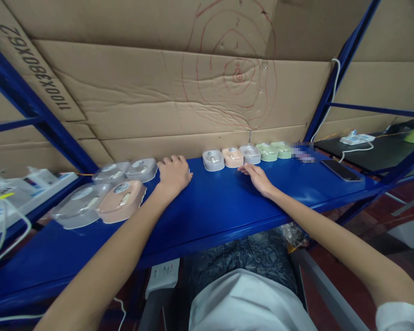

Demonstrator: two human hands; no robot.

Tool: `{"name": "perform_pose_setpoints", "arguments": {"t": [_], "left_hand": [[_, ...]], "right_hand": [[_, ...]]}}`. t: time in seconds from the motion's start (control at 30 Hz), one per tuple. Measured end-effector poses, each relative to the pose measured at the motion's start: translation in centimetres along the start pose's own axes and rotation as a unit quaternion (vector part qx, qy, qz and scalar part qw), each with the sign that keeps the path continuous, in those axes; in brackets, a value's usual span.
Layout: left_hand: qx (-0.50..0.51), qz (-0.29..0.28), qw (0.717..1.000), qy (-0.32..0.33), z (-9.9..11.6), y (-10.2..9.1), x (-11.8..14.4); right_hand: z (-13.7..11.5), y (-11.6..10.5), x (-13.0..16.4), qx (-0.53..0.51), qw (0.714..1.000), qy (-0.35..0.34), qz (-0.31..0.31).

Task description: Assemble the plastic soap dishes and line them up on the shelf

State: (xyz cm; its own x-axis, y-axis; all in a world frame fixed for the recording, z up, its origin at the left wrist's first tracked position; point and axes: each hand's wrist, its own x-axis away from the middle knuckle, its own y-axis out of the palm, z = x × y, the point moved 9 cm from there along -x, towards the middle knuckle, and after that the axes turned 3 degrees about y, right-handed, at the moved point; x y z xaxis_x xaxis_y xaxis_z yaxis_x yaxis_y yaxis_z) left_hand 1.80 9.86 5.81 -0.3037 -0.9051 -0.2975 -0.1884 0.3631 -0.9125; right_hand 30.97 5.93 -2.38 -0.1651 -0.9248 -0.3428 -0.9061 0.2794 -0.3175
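My left hand (174, 174) is palm down near the back edge of the blue table, its fingers curled over. A pale edge shows beside the thumb, but what is under the palm is hidden. Left of it are two grey rounded plastic cases (141, 169) with clear lids, then a larger-looking grey case (81, 204) and a peach case (121, 202) in front. My right hand (257, 178) hovers or rests with loosely bent fingers, holding nothing visible. Just beyond its fingertips stand a peach case (232, 157) and a grey case (250, 154).
Another grey case (213, 160) and two green cases (269, 151) extend that back row. A phone (341, 170) with a cable lies on the right of the blue table (207, 207). Cardboard (141, 92) walls the back; white power strips (31, 197) stand left.
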Motion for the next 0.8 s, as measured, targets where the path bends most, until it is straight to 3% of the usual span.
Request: {"name": "perform_pose_setpoints", "arguments": {"t": [0.27, 0.47, 0.63, 0.8], "left_hand": [[0.022, -0.037, 0.998, 0.048, 1.5, -0.8, 0.7], [0.053, -0.021, 0.983, 0.175, 3.9, -1.9, 1.8], [0.101, 0.012, 0.948, 0.302, 6.8, -3.6, 3.6], [0.204, 0.043, 0.891, 0.403, 9.4, -4.9, 5.5]], "right_hand": [[-0.2, 0.1, 0.0, 0.005, 1.0, -0.009, 0.003], [-1.1, 0.1, 0.2, 0.027, 0.999, -0.019, -0.007], [-1.9, 0.0, 0.6, 0.027, 0.999, -0.023, -0.011], [-2.6, 0.5, 1.1, -0.028, 0.999, -0.024, -0.037]]}}
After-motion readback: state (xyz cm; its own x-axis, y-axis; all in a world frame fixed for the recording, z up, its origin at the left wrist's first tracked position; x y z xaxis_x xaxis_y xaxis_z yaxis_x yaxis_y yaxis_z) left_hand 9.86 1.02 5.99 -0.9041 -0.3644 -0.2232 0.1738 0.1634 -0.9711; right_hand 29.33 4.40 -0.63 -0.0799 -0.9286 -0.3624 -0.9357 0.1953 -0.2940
